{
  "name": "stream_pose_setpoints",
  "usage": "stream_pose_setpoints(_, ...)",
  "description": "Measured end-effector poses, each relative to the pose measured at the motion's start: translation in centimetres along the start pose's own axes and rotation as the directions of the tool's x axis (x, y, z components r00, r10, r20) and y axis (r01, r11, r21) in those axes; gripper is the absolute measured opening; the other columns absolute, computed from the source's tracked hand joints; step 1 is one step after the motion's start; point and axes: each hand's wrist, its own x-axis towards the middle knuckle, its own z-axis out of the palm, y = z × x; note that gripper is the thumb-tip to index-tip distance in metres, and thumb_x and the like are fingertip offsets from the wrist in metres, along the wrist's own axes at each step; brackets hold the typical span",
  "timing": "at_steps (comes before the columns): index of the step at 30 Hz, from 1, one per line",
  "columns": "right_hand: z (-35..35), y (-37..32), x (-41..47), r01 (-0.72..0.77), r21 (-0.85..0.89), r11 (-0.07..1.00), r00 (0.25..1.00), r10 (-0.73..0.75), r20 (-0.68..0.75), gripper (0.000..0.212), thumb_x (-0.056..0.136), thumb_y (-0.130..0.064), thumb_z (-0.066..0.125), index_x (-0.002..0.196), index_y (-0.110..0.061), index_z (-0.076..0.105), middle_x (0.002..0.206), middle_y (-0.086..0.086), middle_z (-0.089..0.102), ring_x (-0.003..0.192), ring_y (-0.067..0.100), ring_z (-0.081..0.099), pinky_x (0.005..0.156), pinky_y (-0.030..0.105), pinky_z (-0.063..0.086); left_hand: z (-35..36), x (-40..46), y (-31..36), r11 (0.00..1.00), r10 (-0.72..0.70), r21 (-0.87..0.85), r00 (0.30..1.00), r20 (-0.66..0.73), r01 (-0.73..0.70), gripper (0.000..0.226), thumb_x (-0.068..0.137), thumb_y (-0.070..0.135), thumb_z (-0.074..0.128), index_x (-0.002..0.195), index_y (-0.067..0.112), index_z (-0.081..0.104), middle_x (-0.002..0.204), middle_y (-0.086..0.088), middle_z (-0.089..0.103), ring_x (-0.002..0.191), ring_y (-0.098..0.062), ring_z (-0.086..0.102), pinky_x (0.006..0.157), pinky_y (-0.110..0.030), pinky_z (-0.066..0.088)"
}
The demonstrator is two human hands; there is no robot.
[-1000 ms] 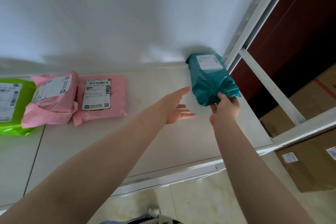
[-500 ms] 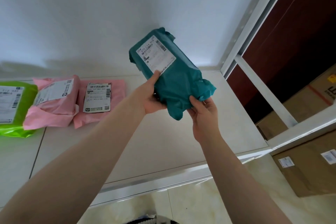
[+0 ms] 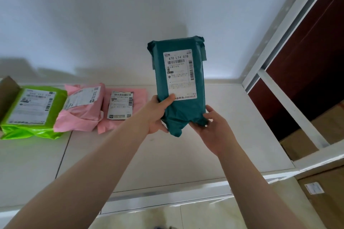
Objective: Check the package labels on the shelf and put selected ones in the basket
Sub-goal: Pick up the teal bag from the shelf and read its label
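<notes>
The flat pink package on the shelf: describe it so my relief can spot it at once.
Start at the white shelf against the wall and look at the row of packages on its left. The flat pink package is the rightmost there, beside the bulkier pink package, which lies next to the green package. It alone lies thin and flat, its label facing up.

Plain white wall [image 3: 93, 15] fills the upper frame, soft shadows at left. White metal shelving post [image 3: 290, 29] runs diagonally at right, dark red-brown panel [image 3: 316, 46] behind it. Brown cardboard boxes [image 3: 327, 197] lower right. Pale glossy tiled floor [image 3: 167, 217] along bottom edge.
</notes>
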Motion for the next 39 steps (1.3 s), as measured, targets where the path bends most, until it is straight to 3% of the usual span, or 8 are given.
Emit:
stream_pose_setpoints(2,0.3,0.1,0.0,0.003,-0.003,1.000,0.999,-0.003,0.052,0.057,0.089,-0.008,0.062,0.142,-0.012,0.043,0.138,0.018,0.053,0.126,0.035,0.056,0.105,0.047,0.048,-0.1,-0.4,0.0,1.000,-0.003,-0.003,1.000,0.022,0.003,0.055,0.090,0.034,0.064,0.136,0.016,0.040,0.135,-0.007,0.053,0.117,-0.037,0.055,0.084,-0.072,0.047)
stream_pose_setpoints(5,1.2,0.6,0.0,0.041,-0.087,0.995,0.996,-0.033,0.087,0.063,0.085,-0.019,0.073,0.142,-0.011,0.045,0.138,0.012,0.059,0.126,0.028,0.059,0.105,0.042,0.049,-0.3,-0.7,0.0,1.000,0.010,0.021,0.999,0.035,-0.010,0.054,0.089,0.031,0.066,0.134,0.017,0.041,0.130,-0.008,0.055,0.112,-0.035,0.058,0.083,-0.067,0.050)
stream_pose_setpoints(10,1.0,1.2,0.0,0.089,-0.222,0.971,0.996,-0.088,0.015,0.046,0.090,-0.019,0.067,0.134,-0.013,0.054,0.126,0.006,0.067,0.119,0.025,0.062,0.095,0.035,0.055,-1.2,-1.0,-0.3,0.999,0.046,-0.021,0.998,0.034,-0.045,0.054,0.086,0.024,0.071,0.133,0.016,0.046,0.122,-0.009,0.060,0.101,-0.029,0.063,0.081,-0.053,0.057)
stream_pose_setpoints(14,1.0,1.2,-0.2,0.117,-0.293,0.949,0.992,-0.128,-0.018,0.038,0.092,-0.020,0.066,0.129,-0.014,0.060,0.120,0.004,0.070,0.114,0.023,0.064,0.086,0.030,0.057,-2.1,-1.3,-0.9,0.992,0.070,-0.111,0.997,0.041,-0.065,0.053,0.084,0.017,0.072,0.132,0.012,0.052,0.125,-0.008,0.061,0.109,-0.026,0.061,0.077,-0.044,0.060)
stream_pose_setpoints(21,1.4,1.4,-0.7,0.125,-0.320,0.939,0.988,-0.149,-0.049,0.041,0.090,-0.022,0.067,0.129,-0.011,0.059,0.118,0.005,0.069,0.110,0.023,0.065,0.082,0.030,0.059,-2.5,-1.4,-1.8,0.959,0.104,-0.266,0.995,-0.004,-0.101,0.050,0.084,0.016,0.071,0.129,0.003,0.054,0.123,-0.012,0.065,0.107,-0.024,0.063,0.079,-0.032,0.059)
stream_pose_setpoints(32,1.9,1.8,-1.2,0.113,-0.347,0.931,0.989,-0.139,-0.051,0.038,0.090,-0.022,0.067,0.126,-0.010,0.060,0.113,0.004,0.071,0.104,0.021,0.066,0.083,0.030,0.059,-2.6,-1.7,-2.7,0.928,0.142,-0.341,0.989,-0.044,-0.149,0.017,0.089,0.012,0.066,0.102,0.006,0.058,0.104,-0.009,0.069,0.095,-0.020,0.066,0.076,-0.030,0.059)
stream_pose_setpoints(39,2.3,1.6,-1.0,0.076,-0.341,0.937,0.987,-0.120,-0.109,0.037,0.091,-0.021,0.067,0.125,-0.006,0.063,0.109,0.005,0.070,0.099,0.020,0.067,0.085,0.033,0.059,-2.9,-1.3,-3.1,0.929,0.159,-0.324,0.984,-0.081,-0.177,0.044,0.087,0.009,0.068,0.125,-0.002,0.051,0.120,-0.016,0.065,0.100,-0.022,0.067,0.078,-0.029,0.059)
